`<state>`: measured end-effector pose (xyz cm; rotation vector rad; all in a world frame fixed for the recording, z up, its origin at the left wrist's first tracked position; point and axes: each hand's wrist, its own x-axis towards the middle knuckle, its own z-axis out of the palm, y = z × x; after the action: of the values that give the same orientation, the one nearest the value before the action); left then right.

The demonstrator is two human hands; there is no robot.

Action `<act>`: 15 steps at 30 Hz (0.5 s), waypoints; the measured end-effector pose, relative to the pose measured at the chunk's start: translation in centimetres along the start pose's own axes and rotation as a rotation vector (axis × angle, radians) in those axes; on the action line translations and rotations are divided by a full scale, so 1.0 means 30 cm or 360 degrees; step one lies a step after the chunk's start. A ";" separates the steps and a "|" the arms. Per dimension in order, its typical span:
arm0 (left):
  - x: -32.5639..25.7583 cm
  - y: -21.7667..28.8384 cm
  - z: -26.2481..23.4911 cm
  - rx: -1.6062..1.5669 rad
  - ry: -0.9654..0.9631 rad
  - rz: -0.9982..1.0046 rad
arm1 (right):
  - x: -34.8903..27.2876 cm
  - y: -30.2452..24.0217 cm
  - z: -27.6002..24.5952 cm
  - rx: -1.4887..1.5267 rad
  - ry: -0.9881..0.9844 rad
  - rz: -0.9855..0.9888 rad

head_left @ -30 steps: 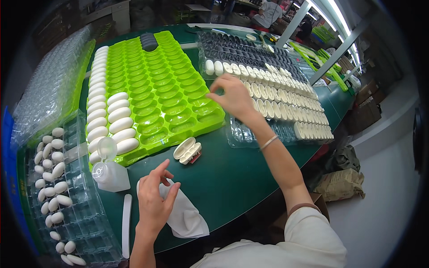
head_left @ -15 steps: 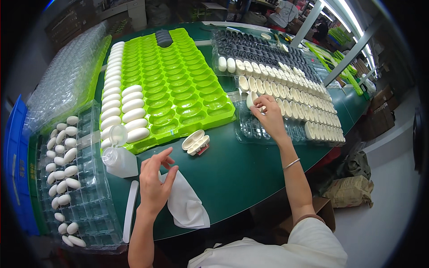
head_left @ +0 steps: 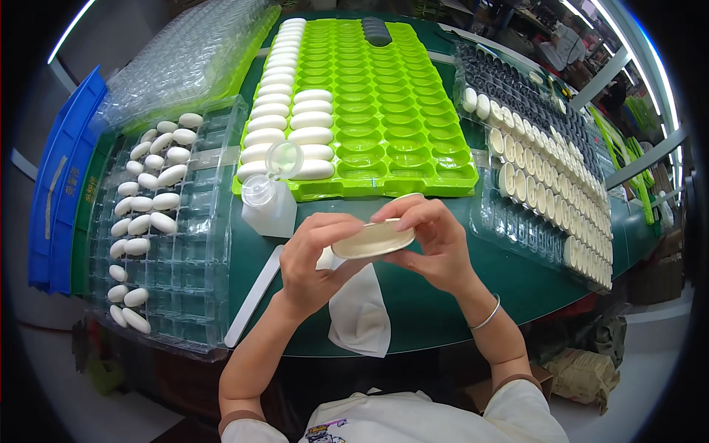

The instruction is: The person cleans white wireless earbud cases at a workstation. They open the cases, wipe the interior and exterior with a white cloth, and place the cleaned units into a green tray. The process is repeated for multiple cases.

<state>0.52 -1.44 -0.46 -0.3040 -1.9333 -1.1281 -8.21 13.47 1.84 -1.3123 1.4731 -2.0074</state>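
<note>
An oval cream shell, hollow like half of a small case (head_left: 373, 239), is held up over the near part of the table. My left hand (head_left: 309, 258) grips its left end, fingers bent over the rim and thumb below. At the other end my right hand (head_left: 434, 247) pinches it between fingers and thumb. A small white patch shows by my left fingers; I cannot tell what it is. Just behind my right fingers the edge of another cream case (head_left: 406, 197) shows, mostly hidden. Below the hands lies a white cloth (head_left: 360, 319).
A bright green tray (head_left: 421, 187) with white oval pieces stands ahead. At left are a translucent bottle (head_left: 269, 210) with its lid up, a white strip (head_left: 255, 295) and a clear tray (head_left: 193, 280) of white pieces. Cream and dark shells (head_left: 550, 199) fill trays at right.
My right hand has brought a cream shell from the right-hand trays to the middle. My left hand, empty before, has risen to grip it too. The view has shifted toward the left.
</note>
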 end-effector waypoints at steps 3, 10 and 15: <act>0.003 0.002 -0.003 0.0045 -0.0027 0.0177 | -0.043 0.036 0.010 0.0167 0.0097 -0.0126; 0.018 0.006 0.000 0.0031 -0.0105 0.0209 | -0.074 0.052 0.000 0.0230 0.0165 -0.0169; 0.017 0.016 -0.002 0.0013 -0.0101 0.0189 | -0.061 0.061 -0.010 0.0173 0.0098 -0.0390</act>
<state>0.51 -1.32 0.24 -0.4490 -1.9481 -1.0436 -7.97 14.17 -0.66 -1.4567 1.2599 -2.2642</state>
